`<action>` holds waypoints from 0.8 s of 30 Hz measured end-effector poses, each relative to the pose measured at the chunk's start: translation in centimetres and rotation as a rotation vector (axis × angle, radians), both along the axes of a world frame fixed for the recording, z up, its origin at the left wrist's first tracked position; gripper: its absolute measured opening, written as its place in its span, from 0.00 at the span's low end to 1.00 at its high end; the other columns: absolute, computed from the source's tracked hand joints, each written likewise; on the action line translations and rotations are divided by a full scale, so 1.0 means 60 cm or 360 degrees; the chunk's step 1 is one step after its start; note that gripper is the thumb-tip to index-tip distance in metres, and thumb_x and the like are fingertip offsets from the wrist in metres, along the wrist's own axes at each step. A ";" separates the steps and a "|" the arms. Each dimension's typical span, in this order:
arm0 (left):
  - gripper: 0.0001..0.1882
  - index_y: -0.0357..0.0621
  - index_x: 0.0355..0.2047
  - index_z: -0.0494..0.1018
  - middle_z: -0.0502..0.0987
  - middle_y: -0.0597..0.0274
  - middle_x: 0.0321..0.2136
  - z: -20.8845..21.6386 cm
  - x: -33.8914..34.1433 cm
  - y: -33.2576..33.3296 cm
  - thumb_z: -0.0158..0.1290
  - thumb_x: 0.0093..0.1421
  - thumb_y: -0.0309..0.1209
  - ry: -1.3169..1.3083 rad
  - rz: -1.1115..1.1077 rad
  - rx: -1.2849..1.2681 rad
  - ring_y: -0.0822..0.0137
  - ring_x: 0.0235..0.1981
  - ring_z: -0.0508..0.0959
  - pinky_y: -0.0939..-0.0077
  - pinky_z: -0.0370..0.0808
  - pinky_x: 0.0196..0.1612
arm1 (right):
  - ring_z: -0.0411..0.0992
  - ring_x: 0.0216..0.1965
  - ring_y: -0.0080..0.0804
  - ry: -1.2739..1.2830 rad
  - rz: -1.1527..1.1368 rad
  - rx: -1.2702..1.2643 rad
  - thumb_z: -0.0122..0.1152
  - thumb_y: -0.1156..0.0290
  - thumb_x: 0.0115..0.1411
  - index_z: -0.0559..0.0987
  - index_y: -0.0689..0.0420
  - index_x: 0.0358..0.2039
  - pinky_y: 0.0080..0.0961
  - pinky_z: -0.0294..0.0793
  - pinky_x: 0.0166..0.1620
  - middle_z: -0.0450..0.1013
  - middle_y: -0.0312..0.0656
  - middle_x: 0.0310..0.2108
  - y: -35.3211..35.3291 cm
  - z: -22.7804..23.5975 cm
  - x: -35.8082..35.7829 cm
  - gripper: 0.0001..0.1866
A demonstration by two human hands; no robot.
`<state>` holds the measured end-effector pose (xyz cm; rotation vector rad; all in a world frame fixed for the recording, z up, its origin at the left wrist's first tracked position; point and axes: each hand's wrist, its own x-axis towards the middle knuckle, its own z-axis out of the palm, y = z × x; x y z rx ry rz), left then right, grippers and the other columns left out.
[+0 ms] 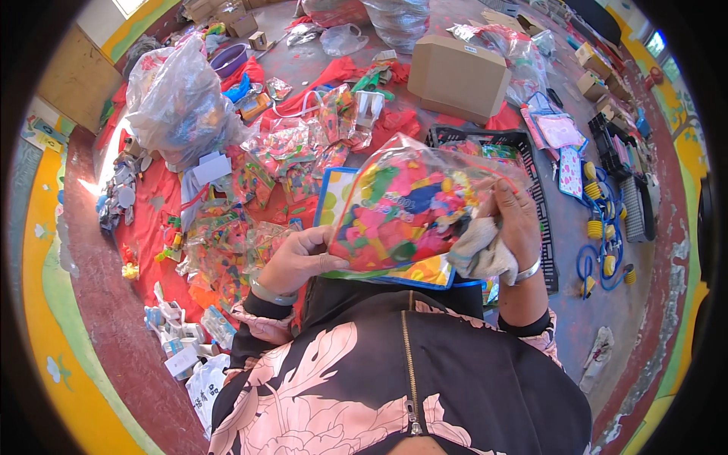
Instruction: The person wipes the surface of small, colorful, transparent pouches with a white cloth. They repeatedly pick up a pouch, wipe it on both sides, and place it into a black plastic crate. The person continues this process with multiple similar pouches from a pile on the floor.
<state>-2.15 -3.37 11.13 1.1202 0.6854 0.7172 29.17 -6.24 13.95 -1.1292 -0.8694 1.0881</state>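
A clear plastic bag [402, 208] with a red-edged rim, full of small multicoloured pieces, is held up tilted before my chest. My left hand [303, 258] pinches its lower left corner between thumb and fingers. At the bag's right end my right hand [517, 227] grips the edge. A crumpled whitish cloth [483, 252] hangs at the right palm, partly covering the bag's lower right corner. Under the bag, over my lap, lies a flat blue-edged board [428, 277] with a yellow pattern, mostly hidden.
A black plastic crate [540, 220] stands just beyond my right hand. Filled bags [220, 235] lie on red cloth at left, below a large bulging plastic sack [182, 106]. Ahead is a cardboard box [459, 76]; blue ropes with yellow pieces [607, 224] lie at far right.
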 end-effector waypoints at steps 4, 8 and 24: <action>0.06 0.40 0.38 0.69 0.73 0.71 0.23 0.003 -0.005 -0.005 0.51 0.60 0.24 0.0181 0.0004 -0.0067 0.85 0.22 0.71 0.91 0.67 0.22 | 0.63 0.14 0.16 -0.0032 0.0010 0.0013 0.47 0.60 0.65 0.78 0.63 0.36 0.13 0.59 0.20 0.68 0.34 0.12 -0.006 0.025 0.013 0.18; 0.03 0.42 0.32 0.67 0.70 0.69 0.18 -0.015 0.006 -0.015 0.50 0.61 0.25 0.0151 0.0327 -0.0015 0.82 0.13 0.70 0.91 0.64 0.14 | 0.64 0.14 0.17 -0.0059 0.0016 0.0004 0.47 0.60 0.65 0.77 0.64 0.37 0.14 0.60 0.20 0.69 0.36 0.13 -0.019 0.048 0.010 0.19; 0.19 0.35 0.45 0.70 0.72 0.54 0.47 0.125 0.083 0.071 0.58 0.51 0.19 0.0395 0.0313 0.1792 0.64 0.44 0.75 0.82 0.73 0.33 | 0.68 0.16 0.17 -0.0256 0.0553 0.0086 0.47 0.64 0.65 0.77 0.66 0.35 0.12 0.64 0.21 0.71 0.37 0.16 -0.042 0.105 0.019 0.16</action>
